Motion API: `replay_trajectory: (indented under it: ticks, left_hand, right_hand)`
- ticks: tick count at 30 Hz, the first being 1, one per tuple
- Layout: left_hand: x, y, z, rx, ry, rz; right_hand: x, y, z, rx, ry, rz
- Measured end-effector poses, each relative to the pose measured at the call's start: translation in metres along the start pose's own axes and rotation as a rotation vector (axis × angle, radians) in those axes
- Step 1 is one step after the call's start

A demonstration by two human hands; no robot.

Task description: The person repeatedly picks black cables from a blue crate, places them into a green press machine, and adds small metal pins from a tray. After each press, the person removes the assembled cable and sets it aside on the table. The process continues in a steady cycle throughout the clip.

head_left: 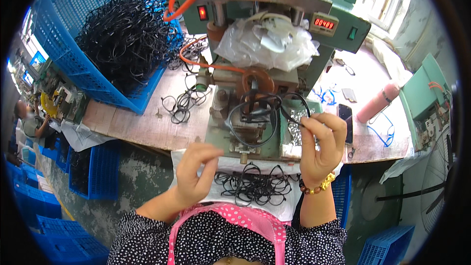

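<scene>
Between thumb and fingertips, my right hand [321, 140] pinches a thin black cable [301, 100]. The cable runs left in loops across the working area of the bench press [255, 86]; which part sits in the press I cannot make out. My left hand [196, 169] is in the air left of the press front, thumb and forefinger apart, with nothing visible between them. Below and between my hands, a tangle of black cables [255, 184] lies on a white cloth [282, 208] over my lap.
A blue crate [73, 64] heaped with black cables [125, 39] stands at the left, with loose cables [184, 100] beside it. A clear plastic bag [267, 44] hangs on the press. To the right are a small metal-lined tray [292, 142], a phone [345, 118] and a pink bottle [378, 103].
</scene>
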State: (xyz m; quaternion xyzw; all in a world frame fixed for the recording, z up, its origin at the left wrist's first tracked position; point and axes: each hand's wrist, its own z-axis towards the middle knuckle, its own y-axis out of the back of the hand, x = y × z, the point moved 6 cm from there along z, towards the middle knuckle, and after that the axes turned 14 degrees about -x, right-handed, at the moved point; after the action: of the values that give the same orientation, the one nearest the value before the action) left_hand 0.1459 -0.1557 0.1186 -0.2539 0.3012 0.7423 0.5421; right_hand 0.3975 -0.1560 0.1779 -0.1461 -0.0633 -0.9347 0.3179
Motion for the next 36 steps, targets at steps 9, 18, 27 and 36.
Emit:
replay_trajectory:
  ticks: [9, 18, 27, 36]
  left_hand:
    - [0.028, 0.025, -0.036, -0.024, 0.271, -0.082]
    - [0.027, 0.042, -0.053, -0.016, 0.332, -0.097]
    - [0.022, 0.065, -0.058, -0.078, 0.451, -0.191]
    - [-0.007, 0.065, -0.038, -0.055, 0.230, -0.134]
  right_hand:
    - [0.003, 0.011, 0.015, 0.093, 0.080, -0.030]
    - [0.005, 0.015, 0.021, 0.072, -0.016, 0.059]
    - [0.008, 0.032, 0.025, 0.367, -0.530, 0.335]
    - [0.019, 0.032, -0.091, 0.511, -1.451, 0.632]
